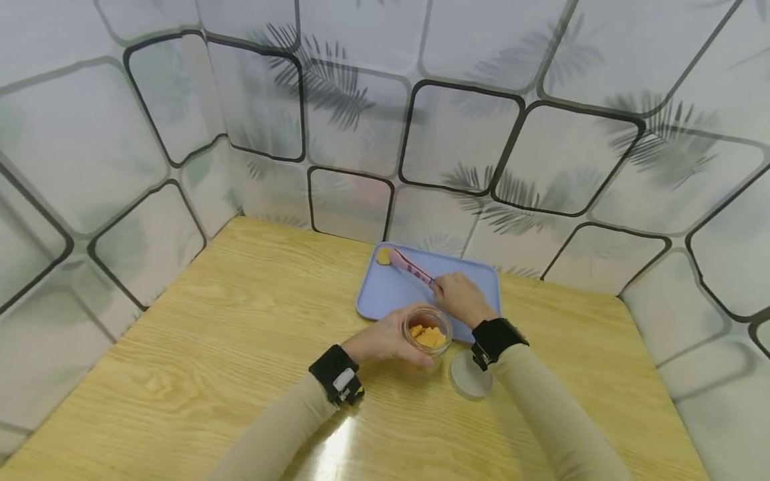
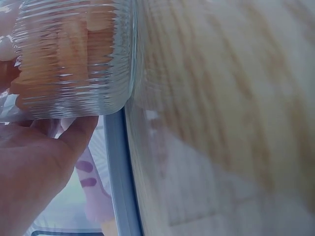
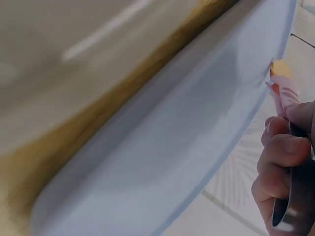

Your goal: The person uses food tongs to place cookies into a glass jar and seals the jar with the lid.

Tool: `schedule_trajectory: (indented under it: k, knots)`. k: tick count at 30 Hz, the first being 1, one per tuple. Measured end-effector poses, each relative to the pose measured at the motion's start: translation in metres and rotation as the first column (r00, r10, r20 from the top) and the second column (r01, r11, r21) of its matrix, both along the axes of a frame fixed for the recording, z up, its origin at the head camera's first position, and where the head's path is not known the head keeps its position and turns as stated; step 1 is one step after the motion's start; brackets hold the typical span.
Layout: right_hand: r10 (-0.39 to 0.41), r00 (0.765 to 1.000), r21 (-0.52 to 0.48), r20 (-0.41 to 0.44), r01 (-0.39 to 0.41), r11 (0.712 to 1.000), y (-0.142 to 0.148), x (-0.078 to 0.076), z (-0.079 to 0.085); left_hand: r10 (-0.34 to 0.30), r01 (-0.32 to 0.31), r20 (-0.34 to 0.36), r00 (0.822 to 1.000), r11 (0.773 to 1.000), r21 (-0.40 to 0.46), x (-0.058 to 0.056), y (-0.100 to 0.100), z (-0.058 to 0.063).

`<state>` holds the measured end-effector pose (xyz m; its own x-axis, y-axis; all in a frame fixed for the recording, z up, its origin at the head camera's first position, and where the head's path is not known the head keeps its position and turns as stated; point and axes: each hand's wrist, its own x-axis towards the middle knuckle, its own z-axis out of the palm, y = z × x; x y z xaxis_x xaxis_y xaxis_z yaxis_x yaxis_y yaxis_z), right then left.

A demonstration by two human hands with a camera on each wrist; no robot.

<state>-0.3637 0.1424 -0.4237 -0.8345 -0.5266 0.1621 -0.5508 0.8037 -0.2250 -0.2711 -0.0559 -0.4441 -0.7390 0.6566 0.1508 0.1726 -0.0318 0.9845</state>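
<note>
My left hand point(image 1: 380, 342) grips a ribbed glass jar point(image 2: 120, 64) around its side, just in front of the tray. The jar's top is uncovered, and orange pieces point(image 1: 430, 336) lie inside. My right hand point(image 1: 462, 298) holds a pair of tongs point(image 1: 412, 266) with pink, paw-marked ends and a metal handle. Over the far left corner of the blue tray point(image 1: 385, 297), the tong tips meet a round orange slice point(image 3: 281, 69). In the right wrist view my fingers point(image 3: 280, 152) curl around the metal handle.
A round pale lid point(image 1: 471, 376) lies on the wooden table point(image 1: 259, 314) by the jar, beneath my right wrist. Patterned curtain-like sheeting point(image 1: 355, 133) stands behind the tray and along both sides of the table.
</note>
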Motion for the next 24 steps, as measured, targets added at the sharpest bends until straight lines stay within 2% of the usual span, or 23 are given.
schedule_trajectory:
  k: [7,15,24]
  knots:
    - [0.006,1.0,-0.032,-0.014,-0.006,0.999,0.016,0.007,-0.002,-0.007,0.007,0.015,1.0,1.0,0.018,0.0,0.001,-0.001]
    - [-0.082,0.99,-0.042,0.113,0.087,0.995,0.012,0.004,-0.005,-0.002,0.002,0.004,1.0,1.0,0.02,0.0,-0.001,0.0]
    - [-0.101,0.986,-0.026,0.136,0.105,0.994,-0.001,-0.001,-0.007,-0.015,0.015,-0.005,1.0,1.0,0.026,0.0,-0.001,0.0]
